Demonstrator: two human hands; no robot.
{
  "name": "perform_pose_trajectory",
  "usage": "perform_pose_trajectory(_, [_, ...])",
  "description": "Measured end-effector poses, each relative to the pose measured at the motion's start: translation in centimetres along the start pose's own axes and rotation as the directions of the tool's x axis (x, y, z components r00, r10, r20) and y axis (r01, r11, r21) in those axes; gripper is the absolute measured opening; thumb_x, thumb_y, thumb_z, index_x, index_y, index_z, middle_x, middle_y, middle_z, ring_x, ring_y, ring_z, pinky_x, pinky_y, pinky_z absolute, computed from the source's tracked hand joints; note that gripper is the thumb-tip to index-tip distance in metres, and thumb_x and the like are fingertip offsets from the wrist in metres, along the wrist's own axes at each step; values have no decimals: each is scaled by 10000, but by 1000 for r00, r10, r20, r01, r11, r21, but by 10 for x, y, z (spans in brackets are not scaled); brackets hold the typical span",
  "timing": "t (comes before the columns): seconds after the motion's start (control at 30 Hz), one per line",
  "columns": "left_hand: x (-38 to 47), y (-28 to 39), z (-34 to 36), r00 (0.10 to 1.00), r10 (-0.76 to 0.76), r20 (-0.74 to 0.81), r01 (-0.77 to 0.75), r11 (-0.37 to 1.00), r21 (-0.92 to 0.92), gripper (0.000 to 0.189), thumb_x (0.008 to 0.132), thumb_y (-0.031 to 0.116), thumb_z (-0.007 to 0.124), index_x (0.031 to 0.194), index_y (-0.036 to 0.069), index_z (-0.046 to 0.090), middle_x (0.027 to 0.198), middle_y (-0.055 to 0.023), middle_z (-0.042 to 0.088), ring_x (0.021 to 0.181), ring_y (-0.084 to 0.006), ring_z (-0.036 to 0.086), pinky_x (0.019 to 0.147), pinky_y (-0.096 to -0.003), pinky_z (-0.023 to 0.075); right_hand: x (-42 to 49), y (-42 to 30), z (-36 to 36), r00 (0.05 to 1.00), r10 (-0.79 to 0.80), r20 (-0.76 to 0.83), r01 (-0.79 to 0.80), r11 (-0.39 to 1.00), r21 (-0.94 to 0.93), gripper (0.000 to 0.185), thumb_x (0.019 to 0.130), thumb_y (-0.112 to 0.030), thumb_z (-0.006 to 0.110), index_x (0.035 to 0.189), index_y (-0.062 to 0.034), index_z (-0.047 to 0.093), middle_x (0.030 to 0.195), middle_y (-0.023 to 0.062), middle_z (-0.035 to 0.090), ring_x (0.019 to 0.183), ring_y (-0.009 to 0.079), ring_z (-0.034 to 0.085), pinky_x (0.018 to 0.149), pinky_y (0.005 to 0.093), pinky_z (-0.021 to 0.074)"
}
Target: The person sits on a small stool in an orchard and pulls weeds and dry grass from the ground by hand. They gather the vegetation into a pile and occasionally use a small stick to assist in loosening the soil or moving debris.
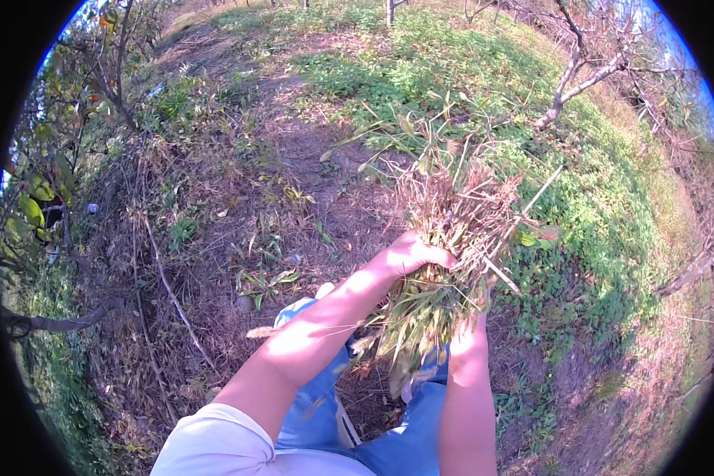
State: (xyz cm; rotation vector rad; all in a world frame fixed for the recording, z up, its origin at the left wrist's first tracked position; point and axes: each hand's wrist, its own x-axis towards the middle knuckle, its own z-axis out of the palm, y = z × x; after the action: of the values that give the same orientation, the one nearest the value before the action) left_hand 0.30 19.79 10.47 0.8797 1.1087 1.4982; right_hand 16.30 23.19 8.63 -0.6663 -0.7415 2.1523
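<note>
A thick bundle of pulled grass and dry weeds (446,238) is held up in front of my knees. Its pale, tangled stems and roots point away from me, while green blades and seed heads hang towards my legs. My left hand (419,254) is closed round the middle of the bundle, thumb on top. My right hand (475,303) is at the bundle's right side, mostly hidden behind grass, so its fingers cannot be made out. A few stiff dry stalks (532,202) stick out to the right.
A bare-branched tree (562,95) stands at the upper right, a leafy one (116,89) at the upper left. Low green plants (392,71) cover the ground ahead and right. Long dry sticks (175,297) lie at the left, near my jeans (309,410).
</note>
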Motion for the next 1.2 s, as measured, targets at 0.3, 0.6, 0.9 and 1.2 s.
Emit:
perform_pose_trajectory(0.3, [-4, -4, -5, 998, -21, -65, 24, 999, 49, 448, 635, 209, 809, 1032, 46, 682, 966, -59, 694, 922, -182, 625, 867, -314, 470, -4, 3, -9, 999, 23, 45, -22, 999, -36, 440, 1015, -369, 384, 1326, -73, 481, 1221, 84, 599, 1019, 203, 616, 864, 341, 516])
perform_pose_trajectory(0.6, [-10, 10, -8, 986, -89, -143, 89, 996, -4, 844, 537, 170, 843, 1261, -90, 498, 1165, -185, 622, 1122, -293, 559, 1029, -340, 393, -17, 7, -14, 999, 41, 33, -40, 998, -45, 436, 1014, -370, 386, 1316, -73, 491, 1210, 83, 604, 1011, 202, 619, 858, 342, 518])
perform_pose_trajectory(0.9, [3, -15, -15, 988, -72, -140, 74, 997, 12, 888, 537, 183, 842, 1301, -60, 460, 1206, -182, 601, 1157, -289, 540, 1061, -350, 362, -29, 9, -21, 998, 58, 8, -58, 997, -51, 431, 1013, -370, 388, 1306, -74, 500, 1200, 82, 610, 1003, 202, 622, 853, 342, 520])
perform_pose_trajectory(1.2, [4, -6, -13, 998, -68, -11, 68, 998, 7, 881, 538, 153, 831, 1316, -34, 463, 1192, -169, 607, 1144, -289, 545, 1059, -366, 364, -25, 7, -21, 998, 59, 11, -59, 997, -49, 426, 1013, -371, 391, 1295, -74, 509, 1190, 82, 615, 996, 202, 625, 847, 343, 522])
